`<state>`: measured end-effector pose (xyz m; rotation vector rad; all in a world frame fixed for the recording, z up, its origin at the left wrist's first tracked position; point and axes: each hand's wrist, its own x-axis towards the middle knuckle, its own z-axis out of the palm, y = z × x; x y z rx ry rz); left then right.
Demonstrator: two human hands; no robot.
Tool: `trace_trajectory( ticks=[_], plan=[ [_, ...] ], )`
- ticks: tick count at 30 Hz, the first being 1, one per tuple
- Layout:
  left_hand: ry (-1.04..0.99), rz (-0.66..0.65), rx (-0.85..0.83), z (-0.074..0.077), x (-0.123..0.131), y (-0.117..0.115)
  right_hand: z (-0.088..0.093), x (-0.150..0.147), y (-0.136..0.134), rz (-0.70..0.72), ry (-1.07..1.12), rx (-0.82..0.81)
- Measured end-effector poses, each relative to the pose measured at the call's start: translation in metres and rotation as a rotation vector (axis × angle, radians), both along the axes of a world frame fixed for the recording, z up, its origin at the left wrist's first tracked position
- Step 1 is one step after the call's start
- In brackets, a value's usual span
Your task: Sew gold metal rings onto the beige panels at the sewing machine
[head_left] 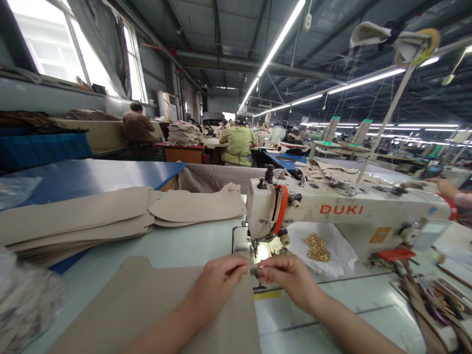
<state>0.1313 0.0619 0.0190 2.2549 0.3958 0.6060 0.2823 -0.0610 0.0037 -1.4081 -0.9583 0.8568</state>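
Note:
Just in front of the sewing machine's needle area, my two hands meet with fingertips a short gap apart. My left hand [223, 276] is closed in a pinch on the end of a small light strip, mostly covered by the fingers. Between thumb and forefinger of my right hand [285, 276] sits a small gold-coloured metal piece [260, 268]; its full shape is hidden. A large beige panel [165, 300] lies flat under my left hand and forearm. The white sewing machine [309, 206] stands beyond, its lamp lighting the needle plate.
Gold metal rings [316, 247] lie on white plastic [342, 253] under the machine arm. Stacked beige panels [81, 216] are at left, beside a scrap-filled bag [29, 295]. Tools and straps [431, 300] lie at right. Other people [238, 142] sit further back.

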Motion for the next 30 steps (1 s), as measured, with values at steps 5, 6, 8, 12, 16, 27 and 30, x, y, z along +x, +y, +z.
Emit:
trace_trajectory(
  ticks=[5, 6, 8, 12, 16, 27, 30],
  plan=[
    [0.025, -0.039, -0.192, -0.004, 0.003, 0.002, 0.002, -0.002, 0.000, 0.014, -0.038, 0.012],
    [0.025, -0.048, -0.257, -0.005, 0.004, 0.002, 0.003, -0.002, 0.000, 0.024, -0.017, 0.003],
    [0.024, -0.073, -0.397, -0.005, 0.005, 0.003, 0.004, 0.000, 0.000, 0.050, 0.043, -0.021],
    [0.054, -0.143, -0.594, -0.001, 0.005, 0.005, 0.007, 0.003, 0.001, 0.123, 0.162, -0.056],
    [0.088, -0.173, -0.686, 0.000, 0.005, 0.007, 0.010, 0.005, 0.001, 0.175, 0.219, -0.076],
    [0.055, -0.161, -0.721, -0.005, 0.007, 0.004, -0.001, -0.006, 0.015, 0.170, 0.208, -0.025],
    [0.045, -0.136, -0.740, -0.003, 0.006, 0.005, -0.004, -0.009, 0.020, 0.148, 0.269, -0.049]
  ],
)
